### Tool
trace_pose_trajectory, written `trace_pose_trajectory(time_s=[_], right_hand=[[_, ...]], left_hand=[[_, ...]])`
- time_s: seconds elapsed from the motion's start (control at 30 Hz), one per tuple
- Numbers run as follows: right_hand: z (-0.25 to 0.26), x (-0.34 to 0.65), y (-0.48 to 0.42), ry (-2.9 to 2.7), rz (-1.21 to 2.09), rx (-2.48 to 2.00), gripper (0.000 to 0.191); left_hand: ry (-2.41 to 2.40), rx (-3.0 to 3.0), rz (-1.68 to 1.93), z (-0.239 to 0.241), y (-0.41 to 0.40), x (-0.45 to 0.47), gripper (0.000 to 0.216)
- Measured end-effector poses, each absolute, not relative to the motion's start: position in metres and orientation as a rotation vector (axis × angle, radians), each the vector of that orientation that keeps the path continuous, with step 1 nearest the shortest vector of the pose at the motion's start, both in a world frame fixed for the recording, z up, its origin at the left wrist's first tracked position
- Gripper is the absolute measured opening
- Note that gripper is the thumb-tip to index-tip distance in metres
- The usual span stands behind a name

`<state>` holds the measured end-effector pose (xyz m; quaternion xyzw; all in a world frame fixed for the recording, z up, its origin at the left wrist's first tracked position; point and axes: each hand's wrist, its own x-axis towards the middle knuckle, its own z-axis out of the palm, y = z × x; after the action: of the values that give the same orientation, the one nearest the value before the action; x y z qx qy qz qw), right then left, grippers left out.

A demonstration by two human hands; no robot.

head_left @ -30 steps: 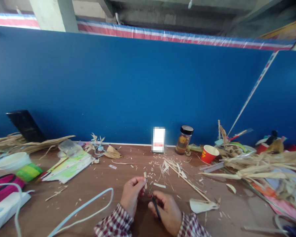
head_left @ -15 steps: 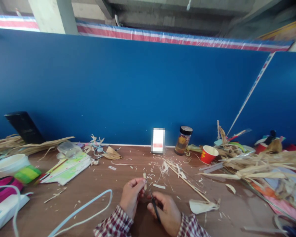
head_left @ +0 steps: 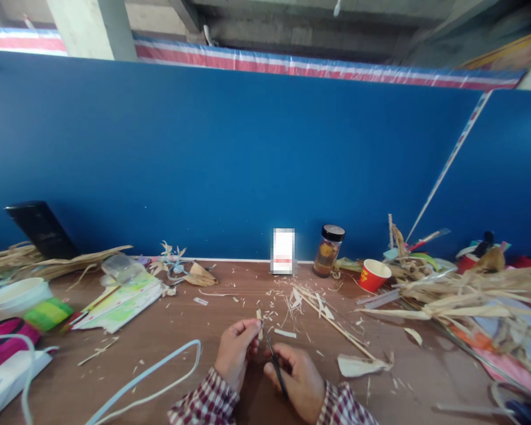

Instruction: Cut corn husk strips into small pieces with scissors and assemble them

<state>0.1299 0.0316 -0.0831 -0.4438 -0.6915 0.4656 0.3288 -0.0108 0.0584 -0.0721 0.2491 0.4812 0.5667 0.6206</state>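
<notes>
My left hand [head_left: 238,348] is closed, pinching a narrow pale strip of dried husk [head_left: 259,319] upright between thumb and fingertips. Beside it, my right hand [head_left: 297,373] is wrapped round a slim black pointed tool [head_left: 278,369]. Its tip points up and away, close to the strip but seemingly apart from it. Whether the tool is scissors or tweezers I cannot tell. Small pale husk clippings [head_left: 271,307] lie scattered on the brown table [head_left: 194,330] just beyond both hands. A short flat pale strip [head_left: 285,333] rests past the tool's tip.
Thin stalks [head_left: 331,321] and a husk piece [head_left: 361,365] lie to the right. Further back stand a lidded jar [head_left: 328,251], a red paper cup [head_left: 374,276] and heaped husks [head_left: 464,295]. At left are a looped cable [head_left: 159,360], a power strip [head_left: 15,378] and painted paper [head_left: 124,301].
The view has shifted very slightly. Both hands, the husk strip and the black tool keep nearly the same positions.
</notes>
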Motion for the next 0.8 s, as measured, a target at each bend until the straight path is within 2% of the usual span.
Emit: trace_pose_trajectory(time_s=[0.2,0.43,0.8], right_hand=[[-0.084,0.129,0.032,-1.791,1.24,-1.165,0.02],[-0.095,0.128,0.035,-1.607,1.406,-1.127,0.027],[-0.095,0.129,0.036,-1.588,1.402,-1.121,0.027]], left_hand=[[1.103,0.547,1.304,-0.072,0.058,-0.01,0.026],[1.078,0.514,1.31,-0.069,0.057,-0.01,0.027],[0.989,0.463,1.31,-0.07,0.058,-0.014,0.025]])
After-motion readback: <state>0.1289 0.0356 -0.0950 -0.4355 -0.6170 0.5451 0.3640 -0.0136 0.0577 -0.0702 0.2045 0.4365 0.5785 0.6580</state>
